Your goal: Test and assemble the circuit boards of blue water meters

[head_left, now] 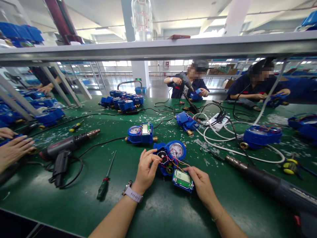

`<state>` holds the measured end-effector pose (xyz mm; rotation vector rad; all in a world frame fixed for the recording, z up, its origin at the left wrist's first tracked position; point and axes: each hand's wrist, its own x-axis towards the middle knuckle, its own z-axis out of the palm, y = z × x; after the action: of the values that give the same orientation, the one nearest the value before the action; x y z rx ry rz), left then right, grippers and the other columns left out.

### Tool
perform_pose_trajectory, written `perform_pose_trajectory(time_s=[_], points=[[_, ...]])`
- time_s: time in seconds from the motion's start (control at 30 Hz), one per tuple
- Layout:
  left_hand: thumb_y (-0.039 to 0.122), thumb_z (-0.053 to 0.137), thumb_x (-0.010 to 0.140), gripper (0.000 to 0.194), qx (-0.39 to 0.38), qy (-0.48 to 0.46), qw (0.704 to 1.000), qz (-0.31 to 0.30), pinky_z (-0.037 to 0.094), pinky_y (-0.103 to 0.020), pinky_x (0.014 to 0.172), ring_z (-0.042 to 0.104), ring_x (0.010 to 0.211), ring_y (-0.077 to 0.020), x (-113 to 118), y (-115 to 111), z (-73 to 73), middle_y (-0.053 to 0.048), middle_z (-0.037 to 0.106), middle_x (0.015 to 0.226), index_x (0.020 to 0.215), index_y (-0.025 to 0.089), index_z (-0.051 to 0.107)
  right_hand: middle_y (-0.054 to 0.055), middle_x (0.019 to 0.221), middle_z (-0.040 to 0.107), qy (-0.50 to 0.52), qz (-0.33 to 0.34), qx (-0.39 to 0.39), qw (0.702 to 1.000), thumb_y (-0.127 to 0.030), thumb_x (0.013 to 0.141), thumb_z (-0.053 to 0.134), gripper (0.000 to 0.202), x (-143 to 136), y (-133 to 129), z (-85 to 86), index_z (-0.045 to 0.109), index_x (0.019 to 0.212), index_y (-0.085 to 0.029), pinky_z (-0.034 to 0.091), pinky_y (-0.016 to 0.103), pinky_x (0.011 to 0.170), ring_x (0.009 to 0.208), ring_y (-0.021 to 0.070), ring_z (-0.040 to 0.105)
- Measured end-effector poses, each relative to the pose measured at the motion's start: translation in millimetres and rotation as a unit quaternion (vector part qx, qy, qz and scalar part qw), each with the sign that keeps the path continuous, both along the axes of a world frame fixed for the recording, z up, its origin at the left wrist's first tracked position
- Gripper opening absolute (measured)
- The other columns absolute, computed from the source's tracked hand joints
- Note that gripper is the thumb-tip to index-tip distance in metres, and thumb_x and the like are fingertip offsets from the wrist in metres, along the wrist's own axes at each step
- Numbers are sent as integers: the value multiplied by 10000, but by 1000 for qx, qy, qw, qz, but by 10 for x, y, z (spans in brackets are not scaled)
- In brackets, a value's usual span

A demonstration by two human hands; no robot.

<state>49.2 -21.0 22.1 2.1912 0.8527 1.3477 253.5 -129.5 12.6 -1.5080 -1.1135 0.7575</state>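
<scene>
An opened blue water meter (177, 150) lies on the green table in front of me, its round dial facing up and thin red and yellow wires spilling from its housing. My right hand (199, 181) grips the edge of a display module (183, 180), a green circuit board with a lit LCD in a blue frame, which the wires join to the meter. At the meter's left side is my left hand (148, 168), thumb and forefinger pinched together by the wires; what lies between them is too small to tell. A second blue meter with a display (141, 133) sits just behind.
A screwdriver (103, 188) and a heat gun (66, 148) lie to the left, another heat gun (272, 185) to the right. White cable (220, 142) loops beside a power strip (218, 121). More meters (123, 99) stand farther back. Co-workers sit opposite; another person's hand (17, 150) is at far left.
</scene>
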Motion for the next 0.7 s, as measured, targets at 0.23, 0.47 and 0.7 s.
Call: perform_pose_trajectory(time_s=[0.23, 0.47, 0.7], points=[[300, 431, 963, 280, 6, -4, 1000, -6, 299, -532, 1101, 631, 1089, -234, -3, 6, -11, -7, 699, 756, 738, 227, 581, 79, 761, 685, 56, 4, -8, 998, -760, 801, 549, 634, -10, -2, 18, 744, 822, -158, 438, 325, 616, 691, 257, 595], [272, 452, 954, 311, 19, 1, 1000, -11, 318, -516, 1080, 625, 1089, -237, -1, 1, 2, -11, 703, 783, 660, 217, 536, 110, 758, 686, 101, 8, -30, 994, -802, 791, 512, 720, -5, 3, -13, 762, 881, -132, 457, 339, 575, 657, 264, 602], [261, 461, 946, 232, 20, -15, 1000, 6, 377, -495, 1043, 599, 1116, -238, 14, 16, -3, -63, 700, 978, 745, 207, 563, 105, 786, 684, 110, 29, -27, 993, -754, 831, 489, 696, 21, 2, -51, 748, 962, -121, 443, 299, 553, 659, 235, 600]])
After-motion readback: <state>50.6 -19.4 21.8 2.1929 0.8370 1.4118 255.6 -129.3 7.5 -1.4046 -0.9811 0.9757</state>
